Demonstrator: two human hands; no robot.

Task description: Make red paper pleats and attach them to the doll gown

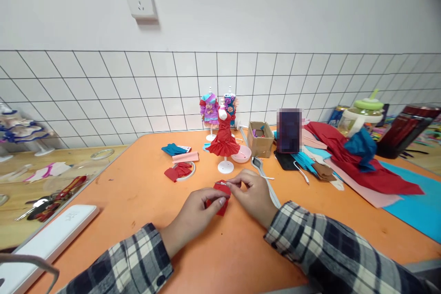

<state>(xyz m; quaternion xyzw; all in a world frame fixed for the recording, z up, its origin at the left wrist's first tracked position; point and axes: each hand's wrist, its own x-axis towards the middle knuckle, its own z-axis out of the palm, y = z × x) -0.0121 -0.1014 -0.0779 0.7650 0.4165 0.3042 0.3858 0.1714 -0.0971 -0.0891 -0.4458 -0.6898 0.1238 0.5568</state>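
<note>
A small piece of red paper (219, 206) is between my hands, low over the orange table (138, 239). My left hand (198, 213) pinches its left side between thumb and fingers. At its upper right, my right hand (251, 193) is closed, thumb and index fingertips together on a small, thin pale item at the paper's top edge, too small to name. Just beyond my hands, a mini dress form in a ruffled red dress (224, 140) stands upright on a white round base (225, 166).
Behind stand two dressed forms (210, 110). A cardboard box (261, 140), pink dish (241, 154) and phone (289, 131) are beyond my right hand. Red paper (365, 161) spreads right, near a tumbler (406, 131). Left lie folded red pieces (179, 171) and a white power bank (51, 243).
</note>
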